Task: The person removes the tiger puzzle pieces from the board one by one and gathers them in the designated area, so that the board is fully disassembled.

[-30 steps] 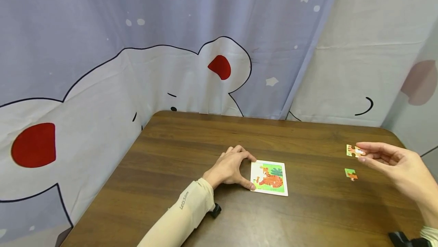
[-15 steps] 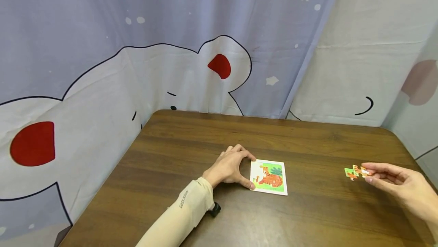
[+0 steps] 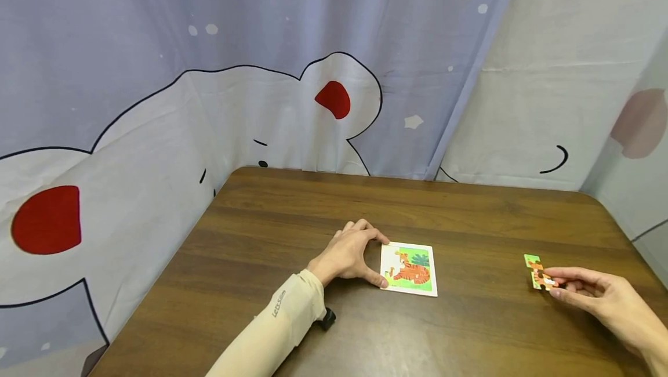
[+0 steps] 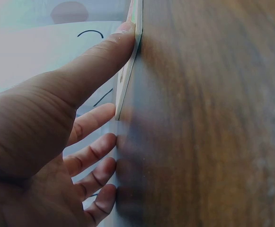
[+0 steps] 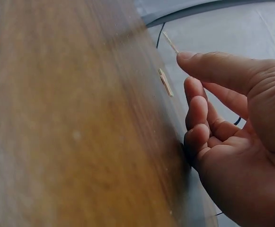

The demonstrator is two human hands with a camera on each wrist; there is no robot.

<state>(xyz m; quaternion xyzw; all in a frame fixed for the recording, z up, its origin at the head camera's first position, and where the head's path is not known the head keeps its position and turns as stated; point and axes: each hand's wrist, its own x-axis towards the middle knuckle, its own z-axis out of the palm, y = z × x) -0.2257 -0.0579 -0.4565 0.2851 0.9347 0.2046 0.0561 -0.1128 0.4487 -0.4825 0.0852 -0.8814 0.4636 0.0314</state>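
Observation:
A square tiger puzzle board (image 3: 417,269) lies on the table, its left part a bare white patch. My left hand (image 3: 347,255) holds the board at its left corners, thumb at the near one and index finger at the far one. In the left wrist view the thumb (image 4: 99,61) touches the board's edge (image 4: 126,80). My right hand (image 3: 600,301) pinches an orange and white puzzle piece (image 3: 543,280) between thumb and fingers. Right behind it lies a green and orange puzzle piece (image 3: 532,261). From the head view I cannot tell whether the two pieces touch; the right wrist view shows a gap.
The brown wooden table (image 3: 313,203) runs back to a curtain (image 3: 250,116) with a cartoon print. Bare tabletop lies between the board and the loose piece. A black strap (image 3: 327,319) sits at my left wrist.
My right hand has moved toward me with its puzzle piece, from behind the loose piece to just in front of it, and lower. My left hand and the board stay put.

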